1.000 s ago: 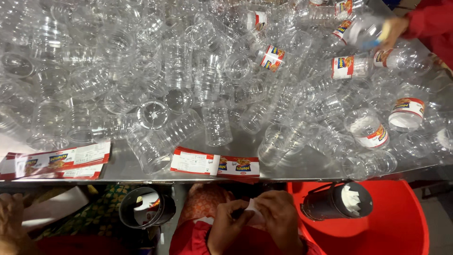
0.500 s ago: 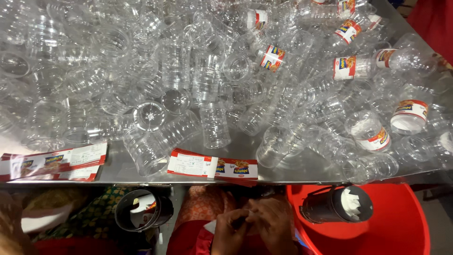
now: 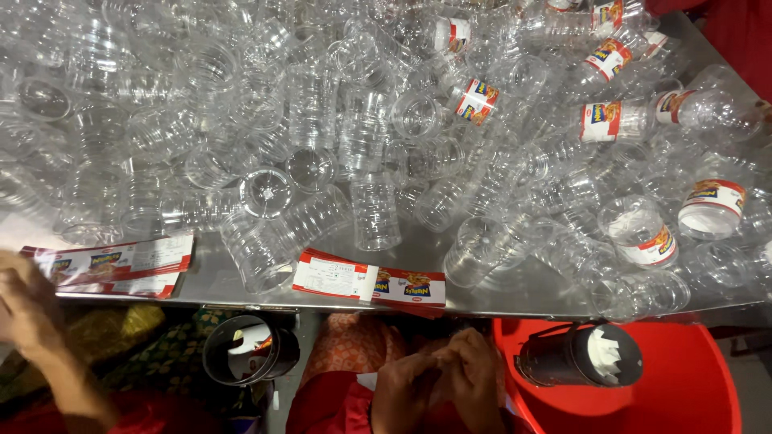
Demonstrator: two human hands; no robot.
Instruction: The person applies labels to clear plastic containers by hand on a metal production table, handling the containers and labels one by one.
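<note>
Both grips on small white label [image 3: 368,379]

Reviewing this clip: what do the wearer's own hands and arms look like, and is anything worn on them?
The left hand and right hand are bare, with no gloves. No rings or watch show, though the view is dim and partly cut off. Red sleeves cover the arms close to the wrists. The hand at the far left edge belongs to another person, also in red.
</note>
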